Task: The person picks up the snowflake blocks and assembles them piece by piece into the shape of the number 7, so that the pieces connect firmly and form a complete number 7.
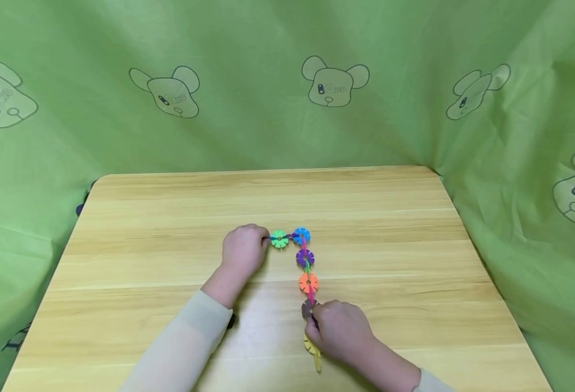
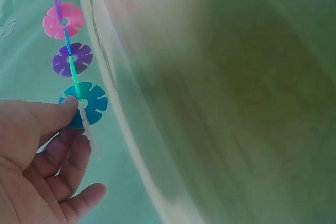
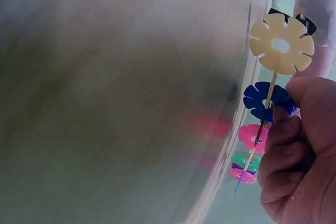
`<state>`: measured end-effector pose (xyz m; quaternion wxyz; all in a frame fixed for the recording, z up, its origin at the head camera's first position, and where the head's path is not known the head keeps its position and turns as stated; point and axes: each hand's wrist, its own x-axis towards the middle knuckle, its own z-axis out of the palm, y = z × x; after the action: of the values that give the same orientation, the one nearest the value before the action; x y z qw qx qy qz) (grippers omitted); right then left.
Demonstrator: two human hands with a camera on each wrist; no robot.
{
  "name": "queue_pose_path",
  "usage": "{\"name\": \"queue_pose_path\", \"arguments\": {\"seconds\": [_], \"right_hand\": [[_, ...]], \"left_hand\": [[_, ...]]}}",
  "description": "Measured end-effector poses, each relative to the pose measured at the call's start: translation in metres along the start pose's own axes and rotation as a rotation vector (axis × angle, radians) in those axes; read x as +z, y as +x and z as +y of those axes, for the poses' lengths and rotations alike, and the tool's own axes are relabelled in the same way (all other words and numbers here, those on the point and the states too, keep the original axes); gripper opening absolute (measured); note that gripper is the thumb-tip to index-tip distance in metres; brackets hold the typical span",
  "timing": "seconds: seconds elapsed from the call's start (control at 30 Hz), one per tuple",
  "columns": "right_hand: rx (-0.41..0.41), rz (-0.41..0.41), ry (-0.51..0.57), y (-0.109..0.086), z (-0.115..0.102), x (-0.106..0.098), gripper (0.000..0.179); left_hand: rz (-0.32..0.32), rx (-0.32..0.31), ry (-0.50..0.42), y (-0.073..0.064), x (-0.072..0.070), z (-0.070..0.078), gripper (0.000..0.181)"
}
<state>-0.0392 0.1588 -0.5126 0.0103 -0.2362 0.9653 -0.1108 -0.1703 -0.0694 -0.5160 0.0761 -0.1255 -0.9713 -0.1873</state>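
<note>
A chain of slotted plastic snowflake discs runs across the table in the head view and bends at a blue disc (image 1: 301,231). My left hand (image 1: 245,249) pinches its far left end, beside a green disc (image 1: 280,244). In the left wrist view, thumb and fingers hold a teal disc (image 2: 96,97). From the bend, a purple disc (image 1: 301,258) and an orange disc (image 1: 304,282) lead toward me. My right hand (image 1: 343,331) grips the chain by a dark greyish disc (image 1: 306,307), partly covering it. A yellow disc (image 1: 309,345) shows below that hand; the right wrist view shows a cream disc (image 3: 294,53) beyond its fingers.
The wood-grain table (image 1: 145,228) spreads out around the chain. Green cloth (image 1: 258,130) with printed mouse-like heads hangs behind and at both sides. A small purple object (image 1: 79,209) peeks out past the table's left edge.
</note>
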Motion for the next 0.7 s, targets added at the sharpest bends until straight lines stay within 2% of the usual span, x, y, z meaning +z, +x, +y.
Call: {"name": "queue_pose_path", "arguments": {"seconds": [0.53, 0.7], "right_hand": [[0.012, -0.055, -0.021, 0.0009, -0.0025, 0.0024, 0.032], [0.072, -0.14, -0.006, 0.0009, -0.0033, -0.0035, 0.044]], "left_hand": [[-0.123, -0.048, 0.047, 0.0062, -0.0004, 0.0018, 0.004], [-0.142, -0.058, 0.042, 0.0063, -0.0011, 0.0014, 0.006]]}}
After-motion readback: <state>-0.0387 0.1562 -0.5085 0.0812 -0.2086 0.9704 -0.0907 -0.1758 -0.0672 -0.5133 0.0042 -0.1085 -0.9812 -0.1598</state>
